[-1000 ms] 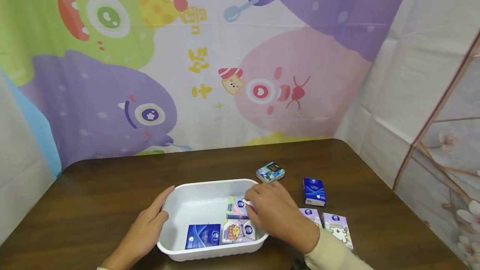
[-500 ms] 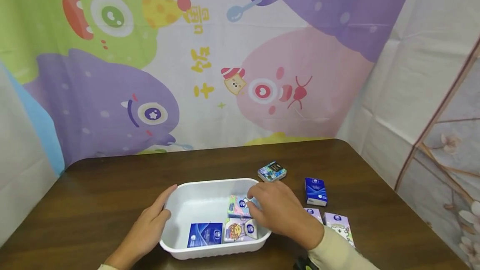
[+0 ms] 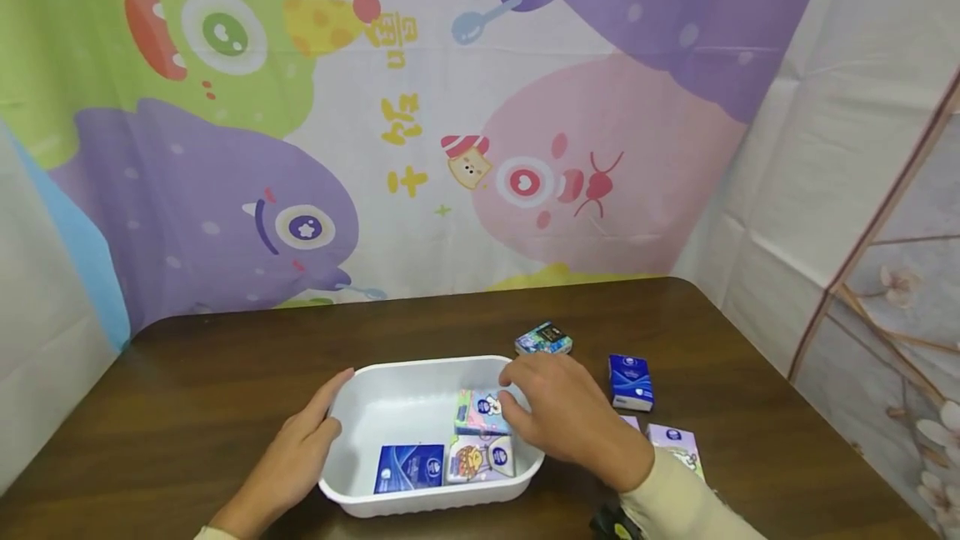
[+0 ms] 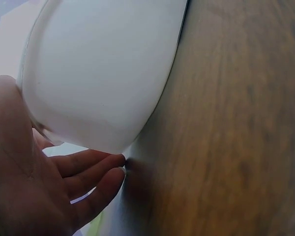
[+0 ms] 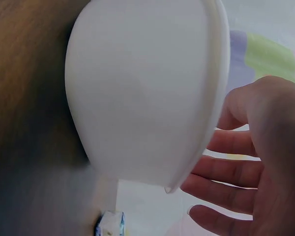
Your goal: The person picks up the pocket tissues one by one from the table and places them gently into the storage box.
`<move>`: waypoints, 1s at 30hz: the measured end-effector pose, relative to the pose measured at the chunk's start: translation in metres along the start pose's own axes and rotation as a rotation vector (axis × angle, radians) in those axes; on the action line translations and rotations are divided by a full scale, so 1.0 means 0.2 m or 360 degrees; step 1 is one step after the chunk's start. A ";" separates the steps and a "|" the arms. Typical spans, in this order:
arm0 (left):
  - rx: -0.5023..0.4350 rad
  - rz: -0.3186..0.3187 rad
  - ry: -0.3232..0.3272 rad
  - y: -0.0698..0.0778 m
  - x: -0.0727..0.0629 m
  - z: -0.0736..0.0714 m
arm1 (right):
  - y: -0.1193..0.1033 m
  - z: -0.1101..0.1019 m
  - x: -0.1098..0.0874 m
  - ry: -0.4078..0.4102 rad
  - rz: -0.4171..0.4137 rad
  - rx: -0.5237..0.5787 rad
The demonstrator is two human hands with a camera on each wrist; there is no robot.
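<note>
A white plastic basin (image 3: 382,415) stands near the table's front. My left hand (image 3: 292,448) holds its left end, thumb over the rim and fingers along the outside. Inside, to the front and right, lie a blue tissue pack (image 3: 409,468), a tissue pack with a brown cartoon figure (image 3: 478,460), and a pink and green tissue pack (image 3: 472,413). Over the right rim hovers my right hand (image 3: 566,411), its fingers loosely bent with nothing between them. The right wrist view shows those fingers beyond the rim; whether they touch it I cannot tell.
On the dark wooden table (image 3: 247,357), a blue-green patterned pack (image 3: 544,338) lies behind the basin's right corner. Another blue tissue pack (image 3: 631,382) and a lilac tissue pack (image 3: 675,447) lie to the right. My right arm mostly hides a further lilac pack (image 3: 632,421).
My right hand has drawn slightly rightward, off the pink and green pack and over the rim. The left hand keeps its place on the basin.
</note>
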State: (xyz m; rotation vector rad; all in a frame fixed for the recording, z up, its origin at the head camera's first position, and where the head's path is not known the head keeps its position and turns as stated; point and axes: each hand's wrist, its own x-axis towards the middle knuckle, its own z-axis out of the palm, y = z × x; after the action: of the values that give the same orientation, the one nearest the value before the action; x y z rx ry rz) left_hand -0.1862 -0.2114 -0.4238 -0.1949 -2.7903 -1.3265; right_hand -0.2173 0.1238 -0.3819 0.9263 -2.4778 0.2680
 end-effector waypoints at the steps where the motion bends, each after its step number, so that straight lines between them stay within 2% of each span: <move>1: -0.0003 0.0002 -0.0004 0.00 0.00 0.00 | 0.00 -0.01 0.00 0.0001 0.0014 0.0002; 12: -0.0013 0.0010 -0.0005 0.01 0.01 0.00 | 0.10 -0.03 0.01 0.0062 0.0153 0.0029; 19: -0.0009 -0.0050 -0.0041 0.00 -0.01 0.00 | 0.17 -0.04 -0.01 -0.0050 0.0340 0.0041; 27: -0.0010 -0.0006 -0.0026 -0.01 0.00 0.00 | 0.25 -0.06 -0.02 -0.0137 0.0456 0.0000; 30: -0.0029 -0.0019 -0.0034 0.00 0.01 0.00 | 0.29 -0.07 -0.02 -0.0200 0.0510 -0.0033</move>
State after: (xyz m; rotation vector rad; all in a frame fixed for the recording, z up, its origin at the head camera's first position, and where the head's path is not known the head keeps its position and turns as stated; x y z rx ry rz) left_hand -0.1876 -0.2115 -0.4232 -0.1949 -2.8022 -1.3612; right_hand -0.2470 0.1747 -0.3723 0.5486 -2.7361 0.2961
